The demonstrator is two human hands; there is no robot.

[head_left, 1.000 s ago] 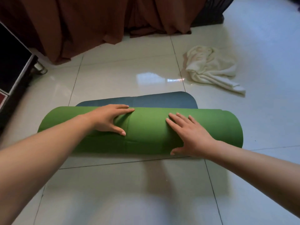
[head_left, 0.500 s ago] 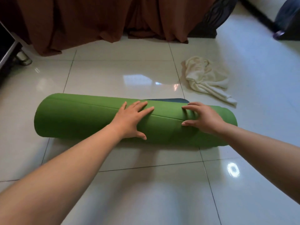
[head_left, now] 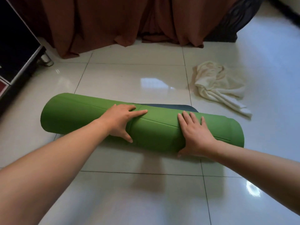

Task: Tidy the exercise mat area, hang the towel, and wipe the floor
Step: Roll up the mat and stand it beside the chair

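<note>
A green exercise mat [head_left: 78, 114] lies rolled into a thick tube across the white tiled floor. A short dark blue-grey flap of its end [head_left: 175, 106] still shows flat behind the roll. My left hand [head_left: 121, 121] presses on the roll near its middle, thumb on the near side. My right hand [head_left: 195, 135] lies spread on the roll toward its right end, thumb tucked under the near side. A crumpled cream towel [head_left: 217, 83] lies on the floor to the far right, apart from the mat.
Brown curtains [head_left: 113, 21] hang to the floor along the back. A dark cabinet with a metal foot [head_left: 21, 51] stands at the left. A dark object [head_left: 235, 21] sits at the back right. Glossy tiles [head_left: 146, 200] lie in front of the roll.
The roll has advanced away from me, so much less of the flat blue-grey end shows than a second ago. Both hands shifted their hold on the roll; my right hand now lies flatter.
</note>
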